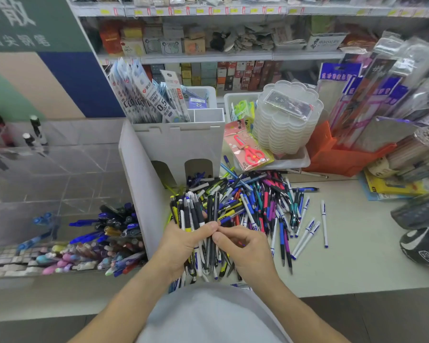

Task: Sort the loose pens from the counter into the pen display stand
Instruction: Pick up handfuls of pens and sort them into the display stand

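Left hand was curled round a bundle of pens, mostly black, white and yellow barrels, standing roughly upright with their tops fanned out above the fist. Thumb lay across the front of the bundle. Right hand sat just beside it, thumb and forefinger pinching one dark pen at the right edge of the bundle; the other fingers were bent under. The two hands touched at the fingertips.

Behind and right of the hands, a loose pile of pens covered the pale tabletop: blue, red, purple, teal and black barrels lying crossed over one another. A few white pens with blue tips lay apart from the pile on its right side.

A white display stand stood at the back of the tabletop, just left of the pile, with two arched openings low in its front and packets of refills upright in its top compartments. Its side panel ran forward toward the person.

To the left, a clear tiered rack held rows of pens, blue and dark ones above, pastel ones lower.

To the right of the stand: packaged red scissors leaning on a white tray, a stack of clear scalloped containers, an orange bag. Stocked shelves ran along the back.
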The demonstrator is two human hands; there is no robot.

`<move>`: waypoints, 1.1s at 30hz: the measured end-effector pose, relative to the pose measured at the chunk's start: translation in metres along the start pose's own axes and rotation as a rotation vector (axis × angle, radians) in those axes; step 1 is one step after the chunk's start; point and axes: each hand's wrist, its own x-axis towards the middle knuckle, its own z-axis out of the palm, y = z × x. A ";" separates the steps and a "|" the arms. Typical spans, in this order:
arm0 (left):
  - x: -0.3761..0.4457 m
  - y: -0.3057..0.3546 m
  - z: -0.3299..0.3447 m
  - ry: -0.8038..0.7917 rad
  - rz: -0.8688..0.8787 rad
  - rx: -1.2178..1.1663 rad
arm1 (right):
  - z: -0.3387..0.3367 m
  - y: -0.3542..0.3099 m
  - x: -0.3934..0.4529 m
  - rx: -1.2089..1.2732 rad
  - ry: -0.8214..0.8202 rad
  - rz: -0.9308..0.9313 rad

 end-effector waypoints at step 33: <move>-0.073 0.014 -0.111 -0.192 0.129 0.115 | 0.051 -0.122 0.020 -0.688 -0.712 0.098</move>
